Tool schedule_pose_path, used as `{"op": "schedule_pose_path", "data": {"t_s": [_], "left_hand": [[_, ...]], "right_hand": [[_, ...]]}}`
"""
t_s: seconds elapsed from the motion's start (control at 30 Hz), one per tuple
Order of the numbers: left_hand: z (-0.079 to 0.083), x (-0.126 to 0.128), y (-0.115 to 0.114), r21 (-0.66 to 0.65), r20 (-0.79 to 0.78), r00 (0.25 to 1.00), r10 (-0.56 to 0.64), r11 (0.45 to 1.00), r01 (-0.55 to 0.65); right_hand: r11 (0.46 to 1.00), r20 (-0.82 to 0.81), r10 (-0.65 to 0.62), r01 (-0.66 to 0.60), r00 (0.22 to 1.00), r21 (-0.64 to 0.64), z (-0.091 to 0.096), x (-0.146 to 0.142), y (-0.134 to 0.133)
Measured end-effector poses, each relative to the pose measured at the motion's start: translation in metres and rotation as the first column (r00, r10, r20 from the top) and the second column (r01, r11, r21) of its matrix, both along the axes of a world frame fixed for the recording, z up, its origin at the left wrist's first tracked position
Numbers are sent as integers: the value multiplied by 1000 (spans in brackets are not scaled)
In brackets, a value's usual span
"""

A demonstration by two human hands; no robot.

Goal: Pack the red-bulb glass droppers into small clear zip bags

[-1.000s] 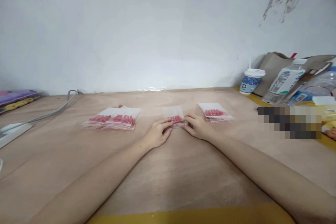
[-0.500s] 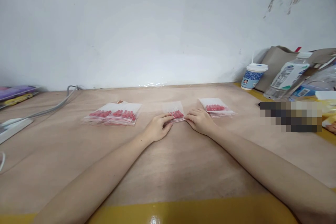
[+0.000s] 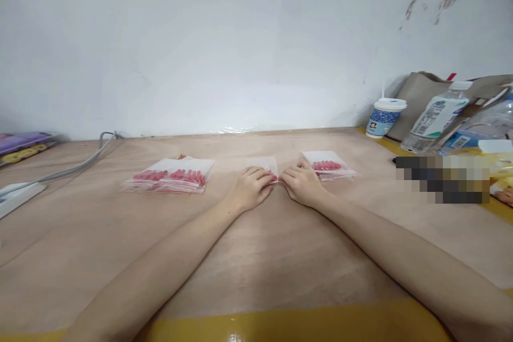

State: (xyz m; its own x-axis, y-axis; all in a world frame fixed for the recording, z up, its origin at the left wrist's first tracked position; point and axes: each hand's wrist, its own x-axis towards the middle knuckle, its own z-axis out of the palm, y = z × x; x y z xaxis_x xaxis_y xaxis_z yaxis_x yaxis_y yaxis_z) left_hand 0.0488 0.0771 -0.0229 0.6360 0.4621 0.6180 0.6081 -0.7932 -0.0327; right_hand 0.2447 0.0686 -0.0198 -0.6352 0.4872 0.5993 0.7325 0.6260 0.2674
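Observation:
In the middle of the table lies a small clear zip bag (image 3: 269, 163) with red pieces inside, mostly covered by my hands. My left hand (image 3: 253, 187) is closed at the bag's near edge, fingers over its left part and the thumb beneath them. Pinched on the right corner of that edge is my right hand (image 3: 301, 184). A pile of similar bags with red pieces (image 3: 170, 175) lies to the left. Another stack of these bags (image 3: 329, 165) is just beyond my right hand.
At the right stand a lidded paper cup (image 3: 385, 117), a plastic bottle (image 3: 440, 117) and a grey-brown bag (image 3: 412, 97). A blurred-out patch covers something before them. On the left are a grey cable (image 3: 76, 167), a white power strip (image 3: 20, 197) and purple packaging (image 3: 28, 142).
My left hand has slid right along the bag's near edge, close to my right hand, covering more of the red pieces. My right hand stays at the right corner.

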Motion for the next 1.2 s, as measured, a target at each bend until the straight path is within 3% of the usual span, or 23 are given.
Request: {"op": "schedule_pose_path", "data": {"t_s": [0.2,0.57,1.2], "left_hand": [[-1,12,6,92,-126,991,-51,994,63],[4,11,12,172,-264,963,-63,979,111],[18,-43,-11,236,-230,972,41,972,15]], "right_hand": [[999,-40,38,-39,998,-8,-2,-1,0],[997,-45,79,-80,996,-22,2,0,0],[996,-88,85,-87,992,-15,3,4,-3]]}}
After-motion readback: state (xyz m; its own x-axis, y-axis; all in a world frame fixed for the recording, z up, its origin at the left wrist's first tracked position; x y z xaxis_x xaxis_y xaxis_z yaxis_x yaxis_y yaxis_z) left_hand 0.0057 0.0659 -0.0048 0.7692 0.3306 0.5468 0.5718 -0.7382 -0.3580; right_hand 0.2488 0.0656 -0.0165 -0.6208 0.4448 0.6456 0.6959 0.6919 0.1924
